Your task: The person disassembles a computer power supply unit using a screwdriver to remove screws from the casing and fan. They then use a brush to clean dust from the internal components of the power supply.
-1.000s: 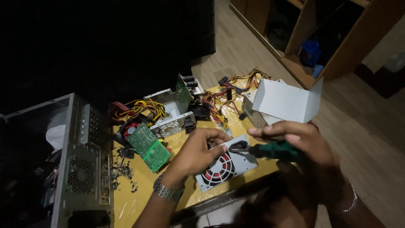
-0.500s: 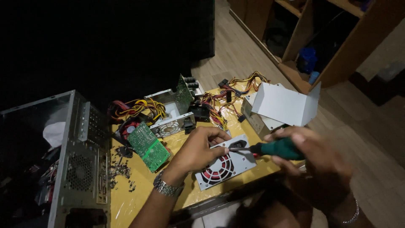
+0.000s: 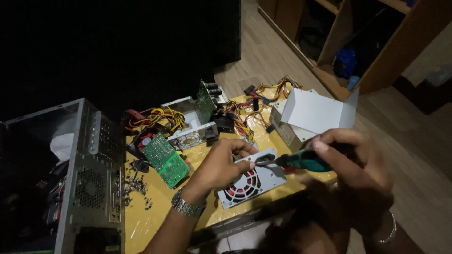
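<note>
Right hand (image 3: 351, 157) clenched the screwdriver (image 3: 301, 161), shaft lying level, tip pointing left at the fan unit (image 3: 252, 181); left hand (image 3: 223, 164) pressed it onto the tabletop (image 3: 155, 216).

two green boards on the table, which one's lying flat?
The green circuit board nearer the computer case lies flat; the other board, farther back, stands on edge.

left hand (image 3: 221, 164) – on fan cover (image 3: 252, 178) | right hand (image 3: 358, 155) – grips screwdriver (image 3: 301, 161)
</note>
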